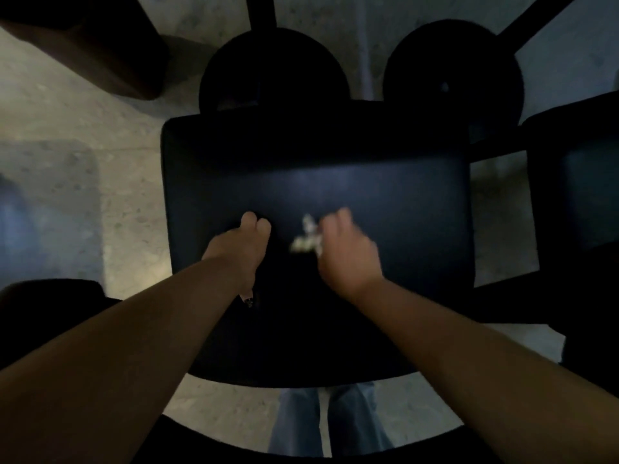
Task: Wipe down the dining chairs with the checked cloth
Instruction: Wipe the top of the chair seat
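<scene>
A dark, square padded chair seat (pixel 385 182) fills the middle of the head view, seen from straight above. My right hand (pixel 348 252) lies on the seat with its fingers curled round a bunched pale cloth (pixel 306 237), which shows blurred at the hand's left side. The cloth's pattern is too blurred to make out. My left hand (pixel 239 249) rests on the seat to the left of the cloth, its fingers curled under and its thumb pointing back toward me. It holds nothing that I can see.
Two round dark stool seats (pixel 271 72) (pixel 452 68) stand beyond the chair. Another dark chair (pixel 576 195) stands at the right edge, and a brown block (pixel 100 51) sits at the upper left. Pale speckled floor (pixel 67 128) surrounds them. My jeans (pixel 328 420) show below the seat.
</scene>
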The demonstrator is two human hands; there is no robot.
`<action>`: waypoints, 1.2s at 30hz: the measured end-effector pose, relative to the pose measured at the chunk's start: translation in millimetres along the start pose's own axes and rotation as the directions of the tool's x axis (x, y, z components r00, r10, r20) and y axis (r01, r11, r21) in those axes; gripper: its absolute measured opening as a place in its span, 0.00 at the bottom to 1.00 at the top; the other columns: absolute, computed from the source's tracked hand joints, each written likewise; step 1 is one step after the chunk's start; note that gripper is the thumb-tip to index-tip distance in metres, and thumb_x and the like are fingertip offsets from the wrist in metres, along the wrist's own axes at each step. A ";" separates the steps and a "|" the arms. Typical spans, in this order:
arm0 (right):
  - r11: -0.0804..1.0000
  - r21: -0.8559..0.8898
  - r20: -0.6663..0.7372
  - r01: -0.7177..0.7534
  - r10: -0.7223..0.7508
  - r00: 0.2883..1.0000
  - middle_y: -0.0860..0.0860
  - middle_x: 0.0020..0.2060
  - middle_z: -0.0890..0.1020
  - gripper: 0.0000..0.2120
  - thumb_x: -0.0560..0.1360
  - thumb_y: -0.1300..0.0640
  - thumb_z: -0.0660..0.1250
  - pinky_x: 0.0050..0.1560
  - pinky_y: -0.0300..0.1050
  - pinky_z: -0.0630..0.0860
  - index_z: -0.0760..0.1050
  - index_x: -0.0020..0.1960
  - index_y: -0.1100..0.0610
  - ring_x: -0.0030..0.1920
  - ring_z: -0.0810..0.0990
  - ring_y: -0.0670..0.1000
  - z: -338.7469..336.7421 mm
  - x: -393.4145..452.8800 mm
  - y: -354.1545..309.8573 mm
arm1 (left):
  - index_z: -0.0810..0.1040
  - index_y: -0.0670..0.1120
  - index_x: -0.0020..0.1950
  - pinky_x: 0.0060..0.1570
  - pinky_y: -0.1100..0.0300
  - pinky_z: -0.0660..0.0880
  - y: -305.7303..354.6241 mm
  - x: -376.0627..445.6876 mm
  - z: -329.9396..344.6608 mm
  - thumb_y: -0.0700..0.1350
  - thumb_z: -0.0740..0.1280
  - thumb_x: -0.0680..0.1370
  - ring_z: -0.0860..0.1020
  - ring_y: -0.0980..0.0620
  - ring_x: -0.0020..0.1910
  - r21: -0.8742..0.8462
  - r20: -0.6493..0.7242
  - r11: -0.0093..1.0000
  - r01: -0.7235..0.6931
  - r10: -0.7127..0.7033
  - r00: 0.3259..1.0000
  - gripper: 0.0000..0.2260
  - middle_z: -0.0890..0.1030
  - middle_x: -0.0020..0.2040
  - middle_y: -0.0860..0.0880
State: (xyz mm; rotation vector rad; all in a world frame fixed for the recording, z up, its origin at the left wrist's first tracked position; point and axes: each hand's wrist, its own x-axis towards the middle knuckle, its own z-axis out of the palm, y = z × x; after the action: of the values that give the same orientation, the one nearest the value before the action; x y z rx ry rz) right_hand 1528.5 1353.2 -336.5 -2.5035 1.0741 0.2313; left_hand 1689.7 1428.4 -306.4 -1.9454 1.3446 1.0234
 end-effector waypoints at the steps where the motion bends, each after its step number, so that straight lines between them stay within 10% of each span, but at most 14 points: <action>1: 0.977 0.011 0.072 0.213 -0.213 0.974 0.58 0.51 0.72 0.11 0.73 0.57 0.59 0.32 0.51 0.75 0.70 0.54 0.58 0.43 0.78 0.61 -1.4 -8.5 4.3 | 0.57 0.46 0.67 0.47 0.49 0.75 -3.0 -0.2 -2.9 0.49 0.83 0.59 0.75 0.40 0.59 0.063 0.003 0.998 0.008 -0.009 1.000 0.46 0.59 0.67 0.45; 3: 0.921 -0.028 0.001 0.389 -0.389 0.921 0.60 0.48 0.74 0.13 0.71 0.56 0.56 0.28 0.49 0.75 0.72 0.52 0.60 0.39 0.78 0.62 -16.7 -2.7 37.3 | 0.51 0.48 0.72 0.50 0.48 0.75 -7.4 0.1 -12.4 0.56 0.82 0.59 0.70 0.40 0.64 0.108 -0.045 0.990 0.096 -0.091 0.995 0.53 0.57 0.69 0.44; 6: 0.991 -0.005 -0.200 -0.135 0.131 0.971 0.64 0.59 0.68 0.13 0.75 0.61 0.61 0.45 0.56 0.76 0.70 0.59 0.61 0.46 0.77 0.67 -44.0 40.9 95.4 | 0.33 0.51 0.76 0.56 0.44 0.74 -13.4 2.5 -27.9 0.60 0.81 0.60 0.60 0.35 0.71 0.044 -0.109 0.975 0.220 -0.214 0.971 0.65 0.44 0.75 0.43; 8: 0.859 0.091 -0.286 -0.504 0.507 0.813 0.64 0.64 0.65 0.18 0.74 0.64 0.62 0.53 0.55 0.73 0.67 0.63 0.62 0.53 0.74 0.67 -54.3 67.5 111.6 | 0.24 0.54 0.73 0.62 0.34 0.68 -16.2 5.7 -29.1 0.62 0.80 0.58 0.47 0.29 0.74 0.020 -0.112 0.968 0.250 -0.246 0.963 0.70 0.34 0.75 0.42; 11: 0.770 0.166 -0.342 -0.616 0.630 0.697 0.60 0.61 0.68 0.16 0.75 0.62 0.63 0.52 0.53 0.73 0.68 0.61 0.60 0.54 0.75 0.62 -36.9 86.7 64.9 | 0.25 0.56 0.74 0.63 0.32 0.66 -21.9 10.2 -21.8 0.55 0.82 0.59 0.38 0.27 0.74 -0.166 -0.095 0.968 0.191 -0.208 0.974 0.69 0.29 0.75 0.42; 15: 0.999 0.054 -0.026 -0.007 0.008 1.000 0.59 0.59 0.69 0.17 0.76 0.56 0.64 0.42 0.51 0.75 0.68 0.63 0.59 0.50 0.76 0.61 4.9 38.0 -35.0 | 0.27 0.57 0.75 0.65 0.37 0.67 -27.7 10.1 -16.2 0.50 0.82 0.63 0.37 0.28 0.74 -0.249 -0.128 0.960 0.126 -0.161 0.979 0.66 0.29 0.76 0.43; 18: 0.838 0.099 0.208 0.537 -0.545 0.812 0.62 0.53 0.74 0.20 0.69 0.59 0.72 0.31 0.48 0.73 0.73 0.59 0.61 0.44 0.78 0.64 5.8 8.8 -41.3 | 0.28 0.59 0.75 0.64 0.39 0.68 -28.1 11.7 -12.2 0.48 0.78 0.67 0.38 0.28 0.74 -0.270 -0.187 0.956 0.115 -0.169 0.968 0.60 0.30 0.76 0.44; 22: 0.999 -0.033 -0.081 -0.029 0.026 0.996 0.61 0.61 0.69 0.16 0.74 0.61 0.64 0.45 0.53 0.76 0.69 0.61 0.60 0.50 0.78 0.65 -33.8 69.2 38.0 | 0.29 0.59 0.75 0.64 0.38 0.69 -28.7 10.1 -14.6 0.49 0.83 0.61 0.38 0.29 0.74 -0.273 -0.162 0.955 0.119 -0.168 0.973 0.66 0.30 0.76 0.45; 26: 0.840 0.104 -0.293 -0.532 0.537 0.791 0.61 0.67 0.65 0.21 0.74 0.63 0.60 0.45 0.52 0.74 0.65 0.67 0.61 0.50 0.78 0.64 -45.4 110.4 39.2 | 0.31 0.57 0.76 0.64 0.41 0.70 -22.1 6.2 -13.0 0.48 0.82 0.62 0.42 0.29 0.75 -0.262 -0.174 0.955 0.141 -0.190 0.966 0.65 0.34 0.76 0.42; 30: 0.997 -0.020 -0.101 -0.081 0.078 0.992 0.58 0.59 0.69 0.21 0.75 0.58 0.64 0.42 0.50 0.76 0.66 0.67 0.58 0.50 0.77 0.58 0.5 62.8 -38.2 | 0.33 0.53 0.78 0.64 0.45 0.71 -17.7 -1.4 0.0 0.46 0.78 0.69 0.44 0.33 0.76 -0.250 -0.200 0.958 0.141 -0.193 0.961 0.58 0.34 0.77 0.42; 33: 0.858 0.007 0.168 0.513 -0.507 0.846 0.60 0.52 0.74 0.16 0.68 0.58 0.66 0.30 0.48 0.76 0.74 0.56 0.60 0.43 0.79 0.60 0.1 21.2 -37.1 | 0.35 0.53 0.79 0.64 0.45 0.70 -20.3 1.0 2.9 0.42 0.73 0.73 0.44 0.32 0.76 -0.275 -0.232 0.953 0.127 -0.194 0.953 0.51 0.35 0.78 0.43; 36: 0.967 -0.085 0.002 0.241 -0.241 0.970 0.61 0.56 0.73 0.14 0.74 0.58 0.60 0.38 0.54 0.78 0.73 0.58 0.61 0.45 0.78 0.64 -22.4 54.6 16.6 | 0.34 0.53 0.78 0.64 0.45 0.71 -18.1 3.6 0.9 0.43 0.76 0.71 0.43 0.32 0.76 -0.296 -0.203 0.947 0.129 -0.194 0.960 0.55 0.35 0.77 0.44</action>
State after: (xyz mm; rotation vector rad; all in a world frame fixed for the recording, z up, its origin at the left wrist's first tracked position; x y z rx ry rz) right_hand 1554.0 1297.5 -337.9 -2.6830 0.7662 0.1993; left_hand 1707.3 1433.5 -309.5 -2.4070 1.1806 0.9732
